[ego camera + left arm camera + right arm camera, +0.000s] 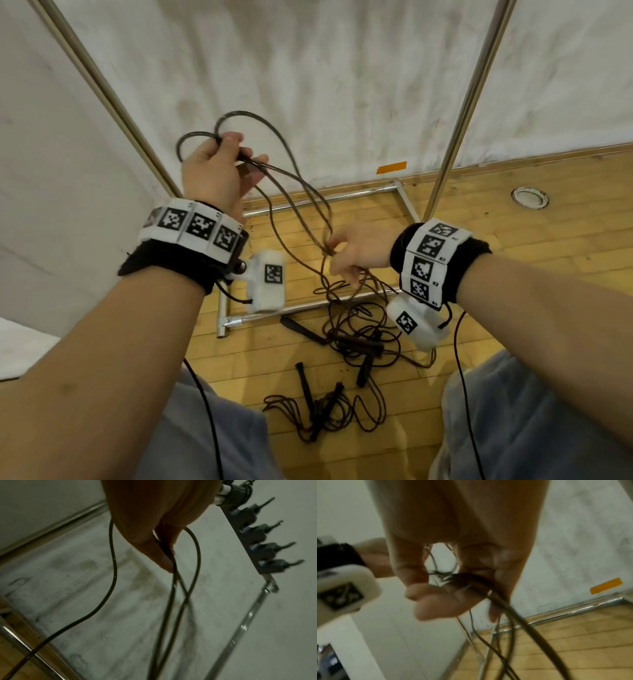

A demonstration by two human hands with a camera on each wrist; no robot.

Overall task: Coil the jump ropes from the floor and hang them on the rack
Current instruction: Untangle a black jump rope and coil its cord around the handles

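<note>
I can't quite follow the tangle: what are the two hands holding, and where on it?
Both hold one dark jump rope by its cord: the left hand grips gathered loops, the right hand pinches the strands lower down.

Black wristbands (161, 263) carry white tag-printed blocks, white camera housings (267, 281), thin black cables.

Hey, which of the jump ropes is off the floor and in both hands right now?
The raised rope: the left hand grips its loops, the right hand pinches the strands lower. The tangled pile and the nearest bundle lie untouched on the floor.
</note>
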